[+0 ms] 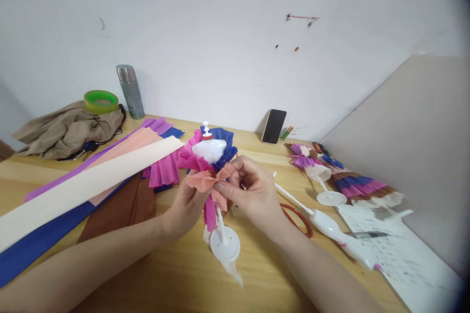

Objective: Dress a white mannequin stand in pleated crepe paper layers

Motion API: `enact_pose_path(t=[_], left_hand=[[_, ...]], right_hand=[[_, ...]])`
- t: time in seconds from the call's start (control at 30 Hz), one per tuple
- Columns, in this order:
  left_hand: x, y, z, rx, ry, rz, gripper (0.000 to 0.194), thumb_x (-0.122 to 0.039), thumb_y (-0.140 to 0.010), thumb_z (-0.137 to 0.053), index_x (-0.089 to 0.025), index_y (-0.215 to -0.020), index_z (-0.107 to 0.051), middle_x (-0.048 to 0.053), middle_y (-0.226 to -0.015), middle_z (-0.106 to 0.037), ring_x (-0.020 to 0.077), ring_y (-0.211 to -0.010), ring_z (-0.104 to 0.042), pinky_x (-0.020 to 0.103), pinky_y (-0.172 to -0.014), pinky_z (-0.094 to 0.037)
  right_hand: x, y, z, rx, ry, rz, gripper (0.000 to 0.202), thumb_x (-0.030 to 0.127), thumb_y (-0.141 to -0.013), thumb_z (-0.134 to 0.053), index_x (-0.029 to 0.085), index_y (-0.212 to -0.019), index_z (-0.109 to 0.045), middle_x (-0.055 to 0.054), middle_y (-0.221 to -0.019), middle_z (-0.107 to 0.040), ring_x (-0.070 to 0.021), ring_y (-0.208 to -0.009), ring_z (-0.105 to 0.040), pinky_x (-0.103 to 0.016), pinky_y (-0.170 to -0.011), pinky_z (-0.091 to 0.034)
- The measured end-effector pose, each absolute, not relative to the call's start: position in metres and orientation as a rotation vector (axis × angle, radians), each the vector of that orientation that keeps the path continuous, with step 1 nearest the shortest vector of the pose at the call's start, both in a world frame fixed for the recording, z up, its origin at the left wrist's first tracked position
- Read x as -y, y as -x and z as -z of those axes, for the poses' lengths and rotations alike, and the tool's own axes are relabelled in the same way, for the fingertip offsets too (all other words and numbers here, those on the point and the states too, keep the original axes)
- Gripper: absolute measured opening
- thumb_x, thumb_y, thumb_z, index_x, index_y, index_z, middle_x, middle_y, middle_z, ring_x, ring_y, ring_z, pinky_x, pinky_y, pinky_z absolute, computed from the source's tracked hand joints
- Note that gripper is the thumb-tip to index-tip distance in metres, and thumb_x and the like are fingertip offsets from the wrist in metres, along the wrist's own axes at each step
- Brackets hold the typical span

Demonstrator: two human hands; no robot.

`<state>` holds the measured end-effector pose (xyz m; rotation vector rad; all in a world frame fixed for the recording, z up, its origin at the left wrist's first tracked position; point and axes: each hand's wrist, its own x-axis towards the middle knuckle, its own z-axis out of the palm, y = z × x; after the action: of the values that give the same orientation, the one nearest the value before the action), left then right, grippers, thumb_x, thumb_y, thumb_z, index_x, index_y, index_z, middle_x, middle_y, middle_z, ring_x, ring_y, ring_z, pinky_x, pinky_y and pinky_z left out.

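A small white dress form (210,150) with a knob for a neck tilts in front of me. Pink crepe paper (194,156) and blue crepe paper (224,138) ruffle around its bust. My left hand (188,199) is closed round its waist, partly behind the paper. With thumb and fingers, my right hand (253,188) pinches a peach crepe paper strip (201,182) gathered at the waist. Below the hands, the form's stand ends in a round white base (225,244) pointing toward me. A pale scrap of paper (232,271) hangs by the base.
Crepe paper strips (95,176) fan out at left, near a brown cloth (73,129), a tape roll (101,101) and a flask (130,92). A phone (274,126) leans on the wall. To the right lie a glue gun (341,237), a decorated form (362,183) and a written sheet (407,249).
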<state>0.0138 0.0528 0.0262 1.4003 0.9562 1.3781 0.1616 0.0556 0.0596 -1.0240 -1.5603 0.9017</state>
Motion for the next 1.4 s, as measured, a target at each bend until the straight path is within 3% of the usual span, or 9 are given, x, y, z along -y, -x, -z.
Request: enact_pose_path(t=[0.13,0.33,0.67,0.93,1.23,1.4], left_hand=[[-0.049,-0.015,-0.019,-1.059,-1.330,-1.431,0.030,-0.046,-0.078,-0.072,-0.021,-0.067,-0.062,0.003,-0.070,-0.063,0.0178,-0.067,-0.057,0.030,-0.070,-0.049],[-0.043,-0.021,-0.038,-0.996,-1.357,-1.339,0.026,-0.045,-0.090,-0.060,-0.021,-0.079,-0.064,0.002,-0.072,-0.064,0.0174,-0.071,-0.059,0.028,-0.071,-0.048],[-0.049,-0.020,-0.038,-0.982,-1.378,-1.182,0.024,-0.041,-0.088,-0.062,-0.019,-0.098,-0.058,0.008,-0.107,-0.071,0.0249,-0.102,-0.064,0.034,-0.088,-0.049],[-0.062,-0.021,-0.031,-0.993,-1.320,-1.055,0.034,-0.040,-0.087,-0.063,-0.014,-0.108,-0.059,0.011,-0.108,-0.072,0.0281,-0.104,-0.065,0.040,-0.093,-0.050],[-0.076,-0.019,-0.026,-0.971,-1.337,-0.994,0.026,-0.040,-0.086,-0.063,-0.015,-0.092,-0.061,0.007,-0.086,-0.073,0.0251,-0.092,-0.067,0.039,-0.092,-0.050],[-0.073,-0.022,-0.029,-0.961,-1.317,-1.013,0.031,-0.043,-0.086,-0.062,-0.014,-0.099,-0.062,0.011,-0.099,-0.072,0.0266,-0.099,-0.067,0.039,-0.093,-0.051]], right_hand=[[-0.059,-0.164,-0.062,1.455,1.026,-1.149,0.028,0.031,-0.062,-0.078,0.021,-0.063,-0.051,0.008,-0.051,-0.042,-0.0081,-0.047,-0.037,-0.023,-0.046,-0.028],[-0.063,-0.166,-0.063,1.417,1.051,-1.245,0.032,0.031,-0.061,-0.080,0.020,-0.061,-0.050,0.010,-0.047,-0.041,-0.0058,-0.043,-0.034,-0.021,-0.046,-0.026],[-0.073,-0.167,-0.059,1.320,1.074,-1.396,0.042,0.038,-0.055,-0.088,0.019,-0.061,-0.050,0.008,-0.046,-0.048,-0.0047,-0.041,-0.036,-0.020,-0.042,-0.024],[-0.081,-0.174,-0.055,1.304,1.112,-1.470,0.038,0.036,-0.056,-0.085,0.019,-0.062,-0.052,0.008,-0.042,-0.050,-0.0032,-0.033,-0.033,-0.020,-0.035,-0.020],[-0.089,-0.174,-0.050,1.244,1.120,-1.510,0.041,0.046,-0.056,-0.084,0.018,-0.061,-0.054,0.006,-0.042,-0.053,-0.0025,-0.031,-0.034,-0.018,-0.034,-0.019],[-0.088,-0.174,-0.049,1.336,1.142,-1.447,0.043,0.052,-0.060,-0.080,0.019,-0.062,-0.052,0.007,-0.043,-0.050,-0.0035,-0.032,-0.033,-0.020,-0.035,-0.018]])
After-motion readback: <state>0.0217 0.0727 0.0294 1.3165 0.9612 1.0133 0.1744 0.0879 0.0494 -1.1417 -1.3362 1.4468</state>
